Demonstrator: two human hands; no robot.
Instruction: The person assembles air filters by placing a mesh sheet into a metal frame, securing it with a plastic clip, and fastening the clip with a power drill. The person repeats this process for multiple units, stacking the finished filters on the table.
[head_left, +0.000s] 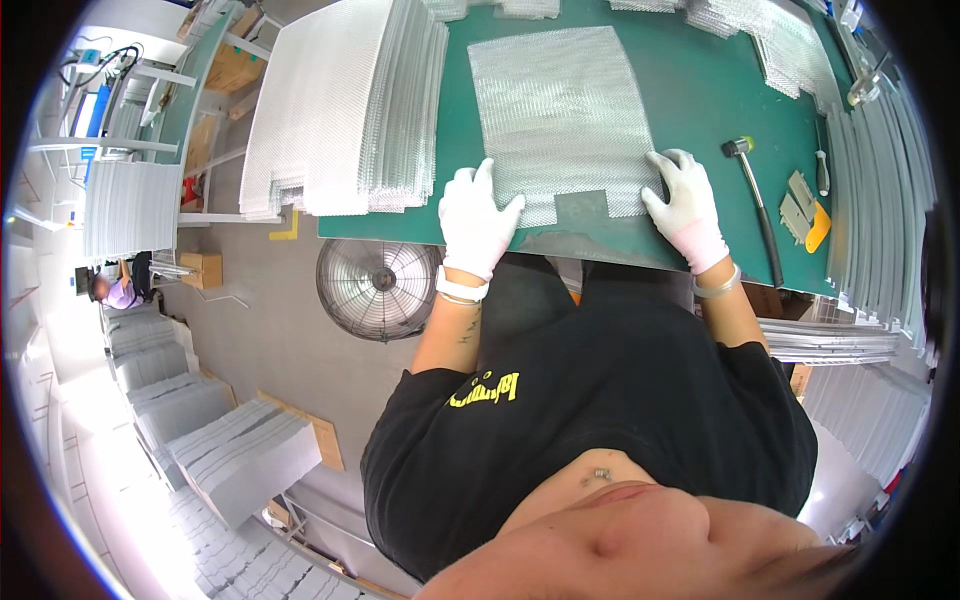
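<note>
Gloved left hand and right hand, both half open with thumbs parted, flank a silvery mesh sheet flat on a green table (no firm grip shows); uneven pressure could skew it or buckle its edges; sliding left could snag the mesh stack.

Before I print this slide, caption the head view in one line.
Gloved left hand and right hand at either side of a mesh sheet on a green table, hammer to the right.
</note>
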